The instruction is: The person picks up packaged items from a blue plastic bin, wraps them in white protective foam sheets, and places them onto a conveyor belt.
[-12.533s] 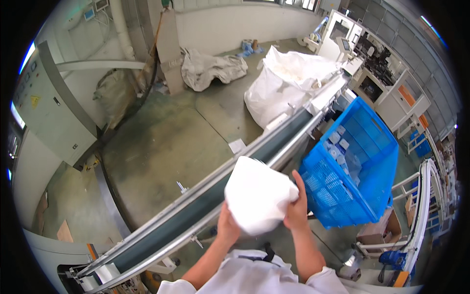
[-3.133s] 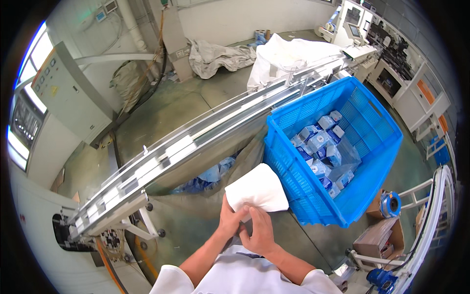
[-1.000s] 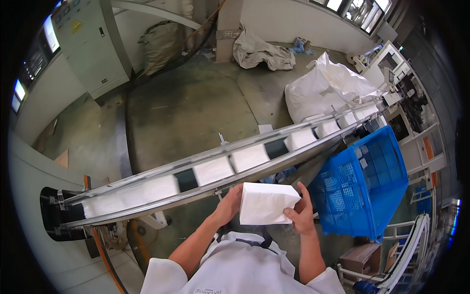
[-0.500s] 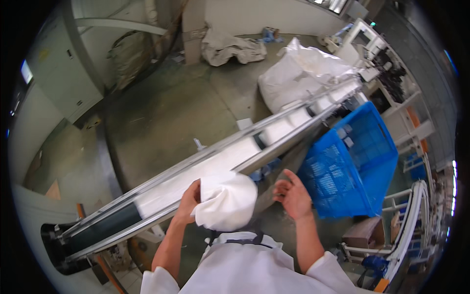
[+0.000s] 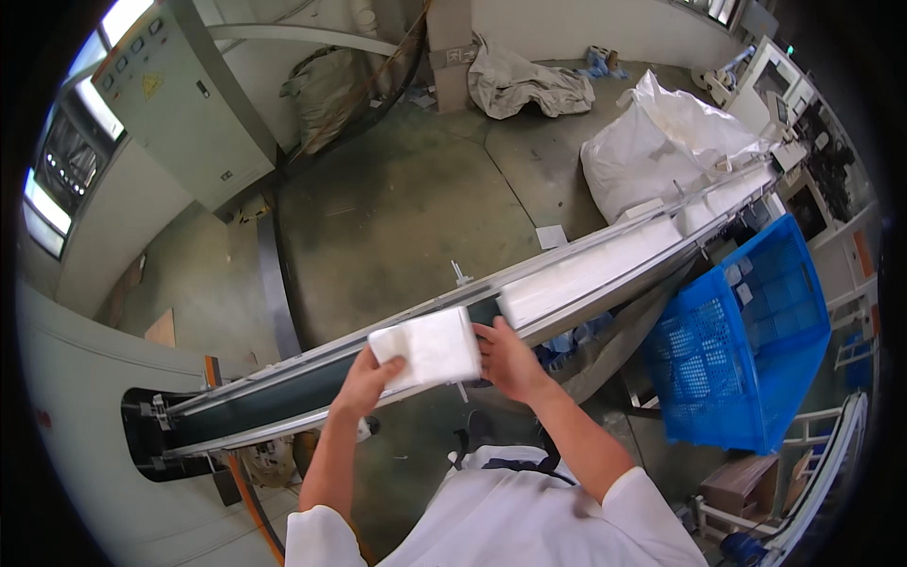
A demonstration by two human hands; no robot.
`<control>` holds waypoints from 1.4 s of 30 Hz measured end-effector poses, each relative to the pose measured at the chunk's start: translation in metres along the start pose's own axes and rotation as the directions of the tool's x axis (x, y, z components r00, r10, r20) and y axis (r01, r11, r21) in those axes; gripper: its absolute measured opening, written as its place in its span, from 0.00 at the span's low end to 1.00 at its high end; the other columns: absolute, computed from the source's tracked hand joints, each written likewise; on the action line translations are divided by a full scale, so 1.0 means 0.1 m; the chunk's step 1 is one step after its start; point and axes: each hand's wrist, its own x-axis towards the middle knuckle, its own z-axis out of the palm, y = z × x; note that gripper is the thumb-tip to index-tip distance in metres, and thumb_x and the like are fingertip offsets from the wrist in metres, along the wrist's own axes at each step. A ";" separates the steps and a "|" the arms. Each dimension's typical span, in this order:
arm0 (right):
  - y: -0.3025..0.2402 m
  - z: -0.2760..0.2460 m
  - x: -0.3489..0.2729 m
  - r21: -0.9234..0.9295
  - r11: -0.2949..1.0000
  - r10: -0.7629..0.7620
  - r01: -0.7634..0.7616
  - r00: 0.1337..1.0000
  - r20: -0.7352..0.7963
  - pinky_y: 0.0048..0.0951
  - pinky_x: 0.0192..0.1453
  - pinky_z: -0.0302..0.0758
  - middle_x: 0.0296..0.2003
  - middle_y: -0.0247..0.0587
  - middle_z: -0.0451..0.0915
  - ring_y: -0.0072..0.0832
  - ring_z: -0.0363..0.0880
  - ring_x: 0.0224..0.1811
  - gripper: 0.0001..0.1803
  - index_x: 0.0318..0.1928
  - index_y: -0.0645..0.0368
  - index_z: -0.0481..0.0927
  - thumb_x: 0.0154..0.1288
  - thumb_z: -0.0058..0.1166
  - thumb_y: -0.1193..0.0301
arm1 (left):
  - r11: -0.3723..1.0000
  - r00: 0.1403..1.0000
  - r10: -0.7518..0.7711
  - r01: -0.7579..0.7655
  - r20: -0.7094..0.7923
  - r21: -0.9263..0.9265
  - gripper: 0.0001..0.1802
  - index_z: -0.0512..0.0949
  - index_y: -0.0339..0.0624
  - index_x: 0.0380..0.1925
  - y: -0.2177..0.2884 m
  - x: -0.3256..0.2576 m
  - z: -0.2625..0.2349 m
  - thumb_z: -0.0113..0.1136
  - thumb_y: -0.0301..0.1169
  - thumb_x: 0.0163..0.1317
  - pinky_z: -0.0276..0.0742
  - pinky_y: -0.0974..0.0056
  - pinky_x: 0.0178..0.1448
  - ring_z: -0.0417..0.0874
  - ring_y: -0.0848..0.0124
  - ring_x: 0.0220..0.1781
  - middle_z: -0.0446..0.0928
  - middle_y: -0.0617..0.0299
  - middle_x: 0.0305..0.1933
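A flat, rectangular bundle of soft white sheets (image 5: 433, 346) is held level over the near side of the conveyor. My left hand (image 5: 370, 380) grips its left end, thumb lying on top and the other fingers partly hidden behind. At the opposite end, the fingers of my right hand (image 5: 510, 361) press against the bundle's right edge, closing it in between both hands. Just beyond, the dark conveyor belt (image 5: 274, 404) slants up to the right and carries more white sheet bundles (image 5: 586, 271).
A blue plastic crate (image 5: 704, 364) stands right of the conveyor, tilted in view. Behind the belt slumps a large white sack (image 5: 652, 151). A grey electrical cabinet (image 5: 179, 104) stands at the far left. Metal guide rails (image 5: 397, 416) edge the belt.
The white bundle was loose and rumpled in my left hand; now it lies flat and squared. My right hand has come in from apart to its right edge. The view has shifted left.
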 end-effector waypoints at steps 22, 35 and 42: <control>-3.18 -6.37 -4.53 -0.685 0.618 -0.782 -0.385 -0.216 -0.584 0.33 0.44 0.77 0.39 0.47 0.83 0.36 0.82 0.40 0.20 0.45 0.63 0.81 0.55 0.58 0.63 | 0.653 0.850 0.282 0.170 -0.445 0.738 0.14 0.77 0.32 0.45 -0.39 0.69 2.30 0.55 0.32 0.65 0.77 0.64 0.36 0.79 0.67 0.38 0.79 0.50 0.40; -1.34 -8.91 -4.23 -0.154 0.838 -0.078 -0.523 0.164 -0.983 0.36 0.56 0.74 0.47 0.57 0.79 0.45 0.77 0.52 0.42 0.54 0.59 0.72 0.36 0.72 0.58 | 0.356 0.958 -0.008 0.272 -0.288 0.894 0.18 0.75 0.35 0.51 -0.99 0.81 5.04 0.56 0.36 0.67 0.77 0.61 0.47 0.79 0.61 0.45 0.79 0.50 0.46; -2.01 -8.47 -4.63 -0.354 0.668 -0.148 -0.655 0.350 -0.925 0.33 0.59 0.72 0.53 0.55 0.76 0.44 0.75 0.56 0.52 0.60 0.66 0.69 0.30 0.75 0.60 | 0.397 0.975 -0.056 0.220 -0.216 0.891 0.19 0.74 0.42 0.54 -0.97 1.26 5.73 0.56 0.37 0.67 0.76 0.60 0.50 0.79 0.61 0.48 0.79 0.51 0.48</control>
